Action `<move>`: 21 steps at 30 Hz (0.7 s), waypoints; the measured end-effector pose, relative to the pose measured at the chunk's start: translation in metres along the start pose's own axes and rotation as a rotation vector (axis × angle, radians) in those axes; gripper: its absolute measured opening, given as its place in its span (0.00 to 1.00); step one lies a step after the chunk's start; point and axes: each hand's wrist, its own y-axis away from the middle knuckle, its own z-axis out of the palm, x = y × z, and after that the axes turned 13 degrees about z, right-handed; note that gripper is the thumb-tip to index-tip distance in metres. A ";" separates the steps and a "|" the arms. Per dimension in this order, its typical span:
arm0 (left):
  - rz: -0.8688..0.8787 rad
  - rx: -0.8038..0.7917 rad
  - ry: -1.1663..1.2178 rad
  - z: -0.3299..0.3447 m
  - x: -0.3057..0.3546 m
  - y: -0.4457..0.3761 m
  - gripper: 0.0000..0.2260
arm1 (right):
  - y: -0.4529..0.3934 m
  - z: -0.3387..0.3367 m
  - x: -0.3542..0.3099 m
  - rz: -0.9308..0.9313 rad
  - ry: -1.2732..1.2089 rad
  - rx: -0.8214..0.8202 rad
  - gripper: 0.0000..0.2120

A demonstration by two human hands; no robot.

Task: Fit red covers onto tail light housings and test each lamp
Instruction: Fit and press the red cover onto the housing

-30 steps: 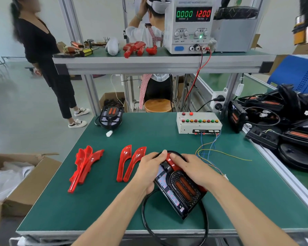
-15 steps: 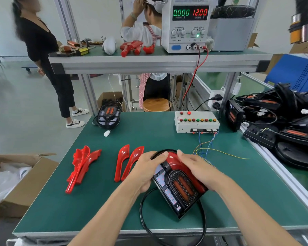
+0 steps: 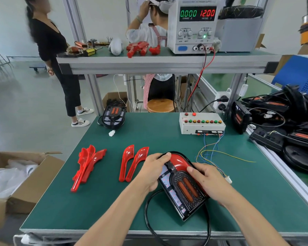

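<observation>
Head view shows both hands, left (image 3: 152, 172) and right (image 3: 205, 181), gripping a black tail light housing (image 3: 182, 190) on the green worktop (image 3: 100, 206), pressing its glossy red cover (image 3: 179, 161) home; plugging into the white test box (image 3: 202, 125) likely follows.

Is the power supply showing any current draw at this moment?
No. The power supply display reads 0.000 for current beside 12.00 for voltage.
</observation>
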 end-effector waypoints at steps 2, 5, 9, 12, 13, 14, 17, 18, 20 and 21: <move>0.018 0.042 -0.117 0.004 -0.001 -0.002 0.11 | -0.001 0.005 0.005 0.016 -0.001 0.050 0.10; 0.194 0.128 -0.423 -0.004 0.004 0.001 0.14 | -0.002 0.010 0.011 0.054 -0.004 0.148 0.13; 0.532 0.332 -1.017 -0.053 0.024 0.016 0.04 | -0.006 0.014 0.014 0.127 -0.056 0.221 0.15; 0.445 0.485 -1.388 -0.101 0.044 0.023 0.06 | -0.009 0.015 0.011 0.169 -0.006 0.235 0.17; 0.395 0.523 -1.461 -0.116 0.051 0.026 0.08 | -0.010 0.015 0.010 0.173 0.017 0.236 0.17; 0.352 0.562 -1.508 -0.130 0.057 0.029 0.09 | -0.011 0.015 0.009 0.173 0.043 0.240 0.17; 0.209 0.676 -1.522 -0.167 0.067 0.042 0.13 | -0.011 0.015 0.006 0.155 0.118 0.265 0.18; 0.134 0.686 -1.513 -0.177 0.068 0.046 0.15 | -0.011 0.016 0.005 0.148 0.142 0.262 0.19; -0.022 0.628 -1.540 -0.190 0.069 0.052 0.19 | -0.013 0.016 0.004 0.143 0.188 0.250 0.20; -0.084 0.577 -1.566 -0.193 0.067 0.055 0.20 | -0.013 0.016 0.004 0.146 0.203 0.245 0.21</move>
